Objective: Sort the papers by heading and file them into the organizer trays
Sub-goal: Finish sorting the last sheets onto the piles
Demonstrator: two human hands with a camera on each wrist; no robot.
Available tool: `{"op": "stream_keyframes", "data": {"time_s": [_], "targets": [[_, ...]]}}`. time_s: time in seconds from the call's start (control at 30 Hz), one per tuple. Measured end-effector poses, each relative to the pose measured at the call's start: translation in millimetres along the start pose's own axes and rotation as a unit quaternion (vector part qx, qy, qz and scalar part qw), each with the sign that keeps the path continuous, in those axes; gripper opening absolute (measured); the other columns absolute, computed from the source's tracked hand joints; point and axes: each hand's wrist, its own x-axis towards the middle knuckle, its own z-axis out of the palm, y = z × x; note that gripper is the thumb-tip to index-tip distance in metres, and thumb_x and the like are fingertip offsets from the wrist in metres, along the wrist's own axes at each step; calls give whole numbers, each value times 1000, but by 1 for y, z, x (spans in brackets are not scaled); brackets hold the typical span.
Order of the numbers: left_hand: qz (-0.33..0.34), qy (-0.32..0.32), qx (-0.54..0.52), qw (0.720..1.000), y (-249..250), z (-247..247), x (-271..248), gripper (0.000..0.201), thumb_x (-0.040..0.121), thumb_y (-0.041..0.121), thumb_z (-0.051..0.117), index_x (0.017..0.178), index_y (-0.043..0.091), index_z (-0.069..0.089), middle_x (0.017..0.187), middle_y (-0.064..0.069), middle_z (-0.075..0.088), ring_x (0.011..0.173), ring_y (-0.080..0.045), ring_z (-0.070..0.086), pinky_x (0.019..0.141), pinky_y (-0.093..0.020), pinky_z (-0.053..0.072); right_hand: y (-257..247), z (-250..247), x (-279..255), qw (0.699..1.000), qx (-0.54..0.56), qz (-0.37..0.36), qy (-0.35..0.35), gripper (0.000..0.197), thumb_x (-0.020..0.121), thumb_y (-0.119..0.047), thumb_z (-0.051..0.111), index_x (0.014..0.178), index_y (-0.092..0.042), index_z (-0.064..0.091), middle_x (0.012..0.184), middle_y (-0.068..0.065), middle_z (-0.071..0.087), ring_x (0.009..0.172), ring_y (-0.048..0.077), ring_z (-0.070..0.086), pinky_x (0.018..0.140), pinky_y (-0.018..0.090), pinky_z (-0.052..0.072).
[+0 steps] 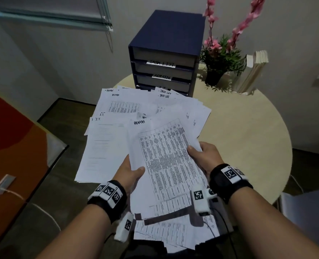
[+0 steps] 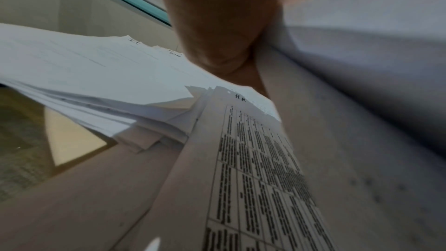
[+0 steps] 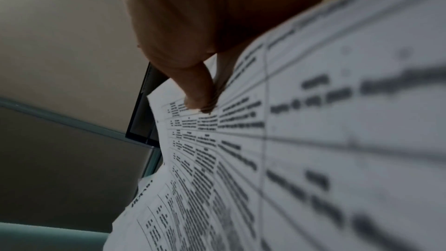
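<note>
Both hands hold a sheaf of printed table sheets (image 1: 166,165) above my lap. My left hand (image 1: 130,174) grips its left edge, thumb on top; my right hand (image 1: 201,156) pinches its right edge, thumb on the print. The top sheet reads ADMIN. Beyond it, loose papers (image 1: 117,128) headed ADMIN, I.T. and TASK LIST fan over the round table's left side. The dark blue organizer (image 1: 164,57) stands behind them with trays labelled TASK LIST and ADMIN. In the left wrist view a sheet headed H.R. (image 2: 253,159) lies under the thumb (image 2: 217,35). The right wrist view shows my thumb (image 3: 193,83) on the table sheet (image 3: 313,140).
A round beige table (image 1: 248,137) carries a potted plant with pink flowers (image 1: 222,58) and upright books (image 1: 254,71) at the back right. More printed sheets (image 1: 173,230) lie on my lap. An orange panel (image 1: 9,146) stands at the left; a grey seat (image 1: 308,212) at the right.
</note>
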Motion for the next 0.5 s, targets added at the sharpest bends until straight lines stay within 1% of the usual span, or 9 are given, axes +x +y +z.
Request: {"op": "stream_keyframes", "data": {"time_s": [0.03,0.1,0.17,0.23,0.27,0.33,0.4,0.43,0.5], "targets": [[-10,23,-9,1000,0,0,-3,57,92,-2,58,141,25,43,130,-3,62,114,-24,58,109,-48,38,-1,2,-1,1000,-2,-6,-9,35,85,-33,70,77,0,62,63,4,44,55,16,37,60,29,31],[-22,74,-42,996,1,-10,-4,49,95,-8,52,137,15,49,122,-8,66,107,-28,62,105,-52,41,-2,6,-3,1000,-4,-15,-8,33,89,-26,68,64,-11,51,59,2,37,52,16,33,55,26,30],[-29,127,-53,990,1,-31,1,41,94,-6,54,131,12,54,116,-12,69,103,-35,66,96,-57,49,-6,7,-5,1000,22,7,10,24,92,-12,65,69,-9,58,65,6,54,56,17,50,52,27,47],[-42,186,-27,981,-6,-64,12,36,93,-4,56,124,13,58,107,-11,71,96,-35,68,91,-53,51,-5,5,-4,999,32,29,27,18,93,-7,63,75,-5,63,77,13,64,68,25,63,67,37,56],[-52,209,-6,976,-9,-83,17,33,92,-3,57,119,15,60,103,-11,71,93,-34,68,90,-52,51,0,1,-1,999,-19,31,38,20,92,-9,62,72,-8,62,76,11,65,71,27,65,69,39,57],[-75,234,44,968,-17,-116,27,30,89,-3,60,114,14,61,102,-18,70,88,-36,67,87,-53,53,12,-7,0,977,-207,37,24,21,90,-17,62,69,-16,59,76,0,65,81,26,63,70,30,49],[-101,236,90,962,-24,-136,32,25,91,-2,59,114,7,58,83,-21,65,66,-31,60,67,-39,54,21,-8,-9,929,-360,85,-11,20,88,-33,64,88,-14,60,101,4,64,98,28,59,78,28,43],[-118,235,114,958,-27,-142,33,20,92,-2,57,111,6,56,70,-18,57,55,-26,52,55,-30,47,30,-6,-15,904,-409,122,-24,39,85,-43,65,105,-11,58,116,10,57,107,32,56,85,32,45],[-137,223,149,953,-35,-150,38,18,93,0,57,109,7,54,62,-13,49,49,-22,43,50,-24,37,44,0,-29,872,-454,183,-18,73,77,-58,64,127,-9,42,131,15,40,121,37,44,94,45,44]]}}
